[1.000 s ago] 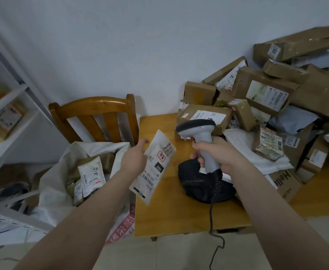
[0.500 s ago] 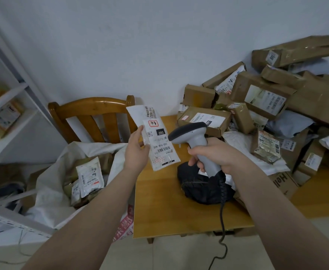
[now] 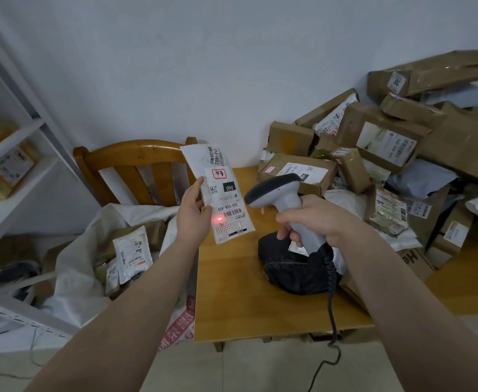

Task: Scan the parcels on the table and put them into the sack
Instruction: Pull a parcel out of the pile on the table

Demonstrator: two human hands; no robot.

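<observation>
Holding a flat white parcel [image 3: 220, 193] up over the left edge of the worktop [image 3: 246, 301], the left hand [image 3: 194, 213] has its grip closed on the packet's left side. The fingers behind the parcel are hidden. The label faces the camera upside down, and most of its small print is too fine to read.

The right hand [image 3: 314, 219] has its grip wrapped fully round the handle of a grey scanner [image 3: 280, 190], whose head points left at the parcel. A red dot [image 3: 219, 219] of light sits on the label just beside the barcode. The scanner's cable [image 3: 331, 306] drops past the worktop's front edge and runs out of view at the bottom.

Under the right hand lies a dark bundle [image 3: 291, 267], partly covered, and I cannot tell what it is. A heap of cardboard boxes [image 3: 387, 142] on the right is cut off by the frame.

The white sack [image 3: 73, 278] stands open on the floor to the left, in front of a wooden chair [image 3: 136, 154], with labelled packets inside. The left forearm hides its near side.
</observation>
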